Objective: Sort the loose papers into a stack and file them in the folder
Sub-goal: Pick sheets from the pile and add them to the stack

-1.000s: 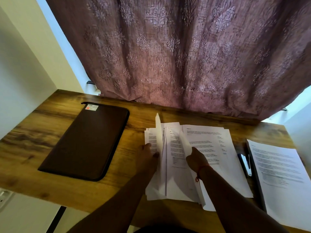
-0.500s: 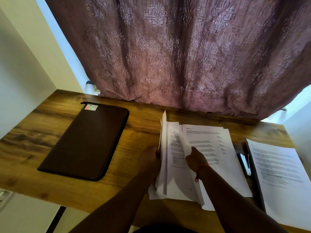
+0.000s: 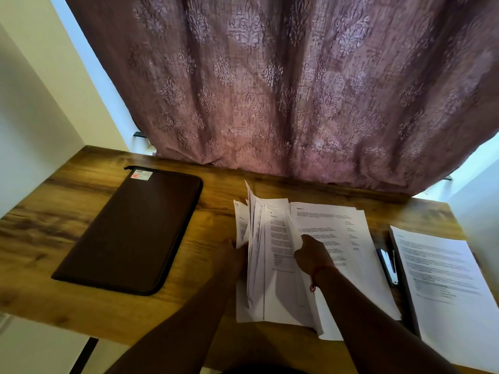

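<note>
Gathering loose papers at table centre: left hand gripping upturned sheets, right hand pinching one. Light, floppy, slippery; best squared by edges. Folder zipped at 9 o'clock.

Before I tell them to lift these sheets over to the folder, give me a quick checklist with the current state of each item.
1. Loose papers squared into one stack: not ok, sheets fan out, several stand on edge.
2. Left hand grips the upright sheets: ok.
3. Right hand pinches a sheet: ok.
4. Folder open to take papers: not ok, it lies closed on the desk.
5. Path from papers to folder: ok, bare wood between them.
6. Separate pile at far right gathered in: not ok, it lies apart beyond the stapler.
</note>
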A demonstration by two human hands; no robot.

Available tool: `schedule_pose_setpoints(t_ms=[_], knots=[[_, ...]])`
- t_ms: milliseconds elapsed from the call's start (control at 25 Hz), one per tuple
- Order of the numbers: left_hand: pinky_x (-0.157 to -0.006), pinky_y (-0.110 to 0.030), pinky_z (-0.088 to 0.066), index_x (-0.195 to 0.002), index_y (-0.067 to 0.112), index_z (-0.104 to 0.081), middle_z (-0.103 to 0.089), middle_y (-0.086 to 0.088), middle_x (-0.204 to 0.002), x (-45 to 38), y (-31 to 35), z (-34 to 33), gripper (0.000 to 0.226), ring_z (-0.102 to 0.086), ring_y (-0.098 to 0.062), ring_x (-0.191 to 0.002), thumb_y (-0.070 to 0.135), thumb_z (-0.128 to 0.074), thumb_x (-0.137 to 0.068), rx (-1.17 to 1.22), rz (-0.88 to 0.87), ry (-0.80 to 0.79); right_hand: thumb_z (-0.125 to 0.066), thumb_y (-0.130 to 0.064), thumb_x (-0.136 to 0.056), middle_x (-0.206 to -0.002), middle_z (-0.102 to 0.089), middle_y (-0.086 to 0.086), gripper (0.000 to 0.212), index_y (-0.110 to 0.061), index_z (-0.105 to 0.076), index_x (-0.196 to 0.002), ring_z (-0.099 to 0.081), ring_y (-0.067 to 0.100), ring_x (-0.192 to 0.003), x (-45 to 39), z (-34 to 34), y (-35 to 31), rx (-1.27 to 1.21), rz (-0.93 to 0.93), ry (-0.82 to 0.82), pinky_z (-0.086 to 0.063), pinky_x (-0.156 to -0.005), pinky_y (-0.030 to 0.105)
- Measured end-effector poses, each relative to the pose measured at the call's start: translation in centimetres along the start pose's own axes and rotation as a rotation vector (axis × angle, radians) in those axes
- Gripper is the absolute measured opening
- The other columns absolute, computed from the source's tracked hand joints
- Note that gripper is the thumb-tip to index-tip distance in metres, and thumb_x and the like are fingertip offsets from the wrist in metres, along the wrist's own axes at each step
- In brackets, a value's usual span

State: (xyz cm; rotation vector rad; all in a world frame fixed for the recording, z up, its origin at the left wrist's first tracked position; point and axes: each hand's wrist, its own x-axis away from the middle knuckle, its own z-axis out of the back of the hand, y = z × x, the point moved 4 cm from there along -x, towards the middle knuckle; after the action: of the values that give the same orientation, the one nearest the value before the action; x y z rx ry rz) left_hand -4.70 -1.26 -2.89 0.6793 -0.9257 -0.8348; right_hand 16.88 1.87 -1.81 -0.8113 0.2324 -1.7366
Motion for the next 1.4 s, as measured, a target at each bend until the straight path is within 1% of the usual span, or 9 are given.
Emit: schedule_pose_setpoints(t_ms=[320, 440, 560, 760, 880, 1080, 1240, 1320, 1400], knots=[[-0.089, -0.042, -0.056, -0.111, 0.008, -0.064, -0.069, -0.007, -0.108, 0.1, -0.2, 0.1, 0.033, -0.067, -0.027, -0.097, 0.037, -0.060, -0.096, 0.006, -0.018, 0.007, -0.058, -0.017, -0.092, -0.117, -0.063, 0.009, 0.030, -0.013, -0.056, -0.122, -0.059, 0.029, -0.111, 0.1, -0.1, 0.2, 0.026, 0.018, -0.009, -0.050, -0.093, 0.039], [-0.079, -0.032, -0.055, -0.109, 0.019, -0.065, -0.069, 0.004, -0.101, 0.9, 1.3, 0.0, 0.030, -0.067, -0.017, -0.091, 0.045, -0.056, -0.097, 0.026, -0.068, 0.011, -0.057, -0.017, -0.092, -0.120, -0.062, 0.010, 0.032, -0.014, -0.055, -0.124, -0.058, 0.029, -0.113, 0.0, -0.3, 0.3, 0.064, 0.022, -0.006, -0.051, -0.097, 0.043], [-0.066, -0.024, -0.049, -0.101, 0.024, -0.061, -0.066, 0.006, -0.089, 2.2, 4.5, 0.2, 0.018, -0.067, -0.013, -0.084, 0.039, -0.051, -0.101, 0.026, -0.227, -0.001, -0.054, -0.017, -0.093, -0.127, -0.059, 0.012, 0.037, -0.012, -0.051, -0.130, -0.055, 0.031, -0.118, 0.1, -0.4, 0.1, 0.127, 0.013, 0.003, -0.047, -0.099, 0.042], [-0.073, -0.028, -0.051, -0.106, 0.014, -0.061, -0.064, -0.001, -0.094, 3.2, 10.5, 2.0, 0.023, -0.063, -0.015, -0.084, 0.033, -0.048, -0.102, -0.154, -0.500, 0.091, -0.057, -0.025, -0.092, -0.118, -0.063, 0.009, 0.030, -0.014, -0.056, -0.121, -0.059, 0.027, -0.108, 0.2, -0.1, 0.1, 0.125, -0.026, -0.002, -0.049, -0.096, 0.044], [-0.073, -0.032, -0.053, -0.094, 0.010, -0.058, -0.064, -0.009, -0.091, 3.9, 11.9, 3.0, 0.024, -0.063, -0.020, -0.082, 0.028, -0.045, -0.103, -0.238, -0.613, 0.122, -0.059, -0.034, -0.089, -0.116, -0.065, 0.005, 0.031, -0.020, -0.061, -0.117, -0.061, 0.025, -0.105, 0.6, 0.1, 0.2, 0.123, -0.003, -0.002, -0.050, -0.094, 0.043], [-0.064, -0.021, -0.041, -0.096, 0.007, -0.063, -0.055, -0.006, -0.077, 7.3, 13.7, 4.1, 0.024, -0.058, -0.018, -0.068, 0.024, -0.048, -0.102, -0.379, -0.863, 0.319, -0.055, -0.030, -0.091, -0.126, -0.062, 0.012, 0.037, -0.013, -0.059, -0.124, -0.057, 0.032, -0.116, 1.1, 0.8, 0.3, 0.114, 0.009, 0.009, -0.047, -0.097, 0.042], [-0.059, -0.017, -0.049, -0.103, 0.006, -0.063, -0.071, -0.011, -0.101, 11.4, 16.4, 5.8, 0.019, -0.069, -0.021, -0.079, 0.021, -0.051, -0.101, -0.286, -1.031, 0.471, -0.054, -0.018, -0.091, -0.129, -0.060, 0.014, 0.039, -0.010, -0.055, -0.129, -0.054, 0.032, -0.119, 1.8, 1.3, 0.4, 0.045, -0.011, 0.045, -0.044, -0.101, 0.043], [-0.067, -0.013, -0.051, -0.106, 0.009, -0.061, -0.069, -0.004, -0.113, 12.2, 17.5, 6.5, 0.022, -0.067, -0.015, -0.095, 0.023, -0.044, -0.104, -0.046, -0.970, 0.323, -0.054, -0.011, -0.089, -0.129, -0.059, 0.015, 0.042, -0.007, -0.054, -0.131, -0.053, 0.034, -0.121, 2.0, 1.5, 0.8, 0.022, 0.004, 0.047, -0.044, -0.099, 0.040], [-0.073, -0.015, -0.054, -0.104, 0.019, -0.063, -0.070, 0.007, -0.108, 11.4, 17.6, 6.9, 0.020, -0.067, -0.005, -0.095, 0.024, -0.043, -0.105, 0.331, -0.758, 0.102, -0.055, -0.014, -0.089, -0.123, -0.063, 0.014, 0.035, -0.008, -0.060, -0.123, -0.056, 0.034, -0.118, 2.0, 1.7, 1.1, -0.010, 0.073, 0.063, -0.048, -0.095, 0.036]])
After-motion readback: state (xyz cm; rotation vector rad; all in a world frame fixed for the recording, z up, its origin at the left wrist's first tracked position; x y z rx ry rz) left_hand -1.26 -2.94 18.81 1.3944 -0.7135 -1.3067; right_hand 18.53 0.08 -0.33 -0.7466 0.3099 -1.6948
